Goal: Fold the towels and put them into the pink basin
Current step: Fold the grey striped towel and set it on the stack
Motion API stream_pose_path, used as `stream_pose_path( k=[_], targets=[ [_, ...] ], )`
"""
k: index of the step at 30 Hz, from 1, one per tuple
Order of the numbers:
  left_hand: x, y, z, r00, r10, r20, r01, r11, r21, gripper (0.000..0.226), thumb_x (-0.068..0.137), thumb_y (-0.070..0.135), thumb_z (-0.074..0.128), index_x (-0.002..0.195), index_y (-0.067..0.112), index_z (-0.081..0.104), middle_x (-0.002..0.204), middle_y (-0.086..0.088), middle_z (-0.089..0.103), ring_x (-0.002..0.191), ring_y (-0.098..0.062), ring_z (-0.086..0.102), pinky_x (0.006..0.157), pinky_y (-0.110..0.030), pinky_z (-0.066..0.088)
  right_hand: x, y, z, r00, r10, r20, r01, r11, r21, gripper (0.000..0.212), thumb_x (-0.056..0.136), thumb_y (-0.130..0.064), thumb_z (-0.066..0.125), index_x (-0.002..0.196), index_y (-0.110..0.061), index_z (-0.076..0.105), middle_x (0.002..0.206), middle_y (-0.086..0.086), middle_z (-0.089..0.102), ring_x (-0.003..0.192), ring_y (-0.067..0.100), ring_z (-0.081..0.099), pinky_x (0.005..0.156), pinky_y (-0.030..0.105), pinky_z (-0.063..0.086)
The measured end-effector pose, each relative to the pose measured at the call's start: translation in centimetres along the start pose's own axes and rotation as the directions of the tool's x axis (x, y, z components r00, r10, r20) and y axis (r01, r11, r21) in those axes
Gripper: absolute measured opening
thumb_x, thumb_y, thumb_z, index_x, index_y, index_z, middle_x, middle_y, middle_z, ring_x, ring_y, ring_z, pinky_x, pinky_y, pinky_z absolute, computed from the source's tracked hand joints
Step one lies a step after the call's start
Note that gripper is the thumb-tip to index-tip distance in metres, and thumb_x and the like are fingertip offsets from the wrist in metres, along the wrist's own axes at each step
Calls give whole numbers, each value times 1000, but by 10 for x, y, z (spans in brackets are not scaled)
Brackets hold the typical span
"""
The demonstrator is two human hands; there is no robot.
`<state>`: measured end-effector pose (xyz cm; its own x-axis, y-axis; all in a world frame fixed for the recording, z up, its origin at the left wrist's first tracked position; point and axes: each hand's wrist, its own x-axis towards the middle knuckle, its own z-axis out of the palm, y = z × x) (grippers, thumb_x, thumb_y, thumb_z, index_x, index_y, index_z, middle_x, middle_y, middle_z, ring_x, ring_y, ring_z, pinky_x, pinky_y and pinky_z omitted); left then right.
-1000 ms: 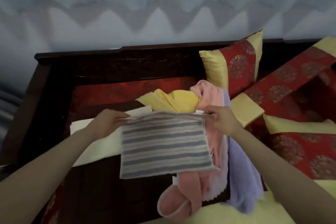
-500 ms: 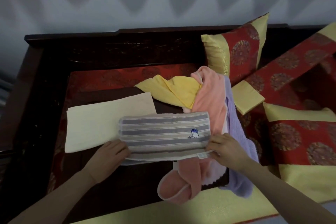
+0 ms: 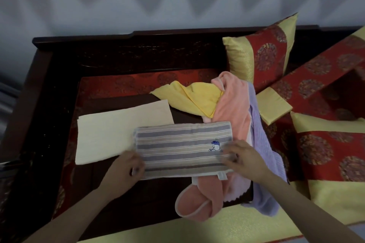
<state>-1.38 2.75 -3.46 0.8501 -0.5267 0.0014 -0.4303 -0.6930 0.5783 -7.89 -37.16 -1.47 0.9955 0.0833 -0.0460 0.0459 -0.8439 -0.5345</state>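
Two hands are squaring the folded striped towel (image 3: pixel 183 150) lying across the cream towel's (image 3: pixel 110 134) near-right corner, the left hand's (image 3: pixel 126 167) grip pinching its edge and the right hand's (image 3: pixel 246 161) grip spreading flat, while the bunched pink towel (image 3: pixel 233 108) farther right of the cream towel is looking likely to skew the fold.

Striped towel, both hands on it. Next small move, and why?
Probably fold the striped towel in half crosswise, left end over right. It lies as a long flat strip, with the left hand at its near left corner and the right hand resting on its right end, so both are placed for that fold.
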Motion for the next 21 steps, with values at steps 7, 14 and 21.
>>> stream_pose_path(
  k=[7, 14, 21],
  targets=[
    [37, 14, -8, 465, -783, 412, 711, 54, -701, 30, 82, 21, 71, 103, 1, 64, 96, -15, 68, 81, -23, 63, 69, -31, 52, 30, -21, 9, 719, 690, 80, -631, 601, 491, 49, 74, -28, 78, 112, -11, 52, 106, 5, 63, 95, 23, 61, 78, 34, 47],
    [37, 18, -12, 551, -650, 523, 746, 103, -658, 31, 82, 19, 70, 112, 11, 65, 93, -7, 75, 88, -24, 68, 71, -32, 55, 34, -14, 8, 605, 763, 228, -726, 410, 552, 27, 74, -19, 77, 98, -10, 71, 92, 8, 74, 85, 26, 69, 86, 47, 55],
    [31, 20, -62, 756, -602, 256, 556, 384, -738, 27, 90, 31, 58, 117, 24, 59, 109, 1, 69, 99, -19, 65, 79, -31, 53, 59, -76, -33, 823, 548, 149, -509, 595, 622, 8, 85, -14, 68, 91, -15, 65, 88, -2, 71, 76, 13, 68, 65, 25, 50]
  ],
)
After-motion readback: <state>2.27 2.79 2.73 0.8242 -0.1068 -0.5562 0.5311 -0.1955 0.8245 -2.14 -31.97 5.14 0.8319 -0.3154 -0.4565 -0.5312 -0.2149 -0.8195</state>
